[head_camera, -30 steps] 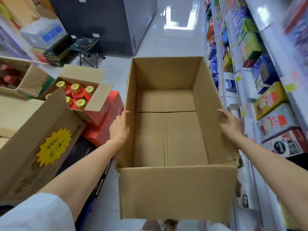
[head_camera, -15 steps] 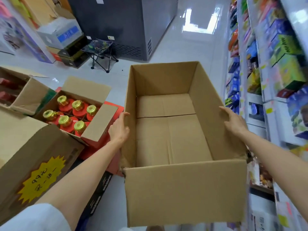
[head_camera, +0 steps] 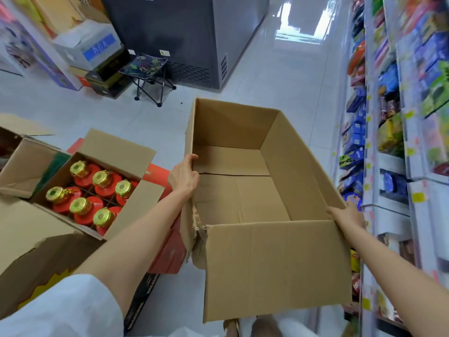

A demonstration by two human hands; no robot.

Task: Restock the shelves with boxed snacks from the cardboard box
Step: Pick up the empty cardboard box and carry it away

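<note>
Swung since the earlier frames: the box's far end now points toward the upper centre-left of the frame, away from the shelving, and the right hand sits further back, at the near right corner.

- Left hand: centre-left of frame, gripping the rim of the box's left wall, thumb hooked over the edge, fingers hidden behind the wall.
- Right hand: right of centre, laid flat against the outside of the right wall, fingers fairly straight, thumb along the rim.
- Cardboard box: centre of frame, held between both hands, apparently off the floor. Open top, bare bottom, no stock inside. Near left corner torn. Long axis runs from the lower centre up toward the upper centre-left.
- Shelves: right edge of frame, just beside the right hand, which is the nearer of the two.
- Boxed snacks: already standing on the shelves, blurred.
- Carton of red jars: left of frame, just beside the left forearm.

Judgement: restocking from this box looks complete. Open floor lies off its far end.
</note>
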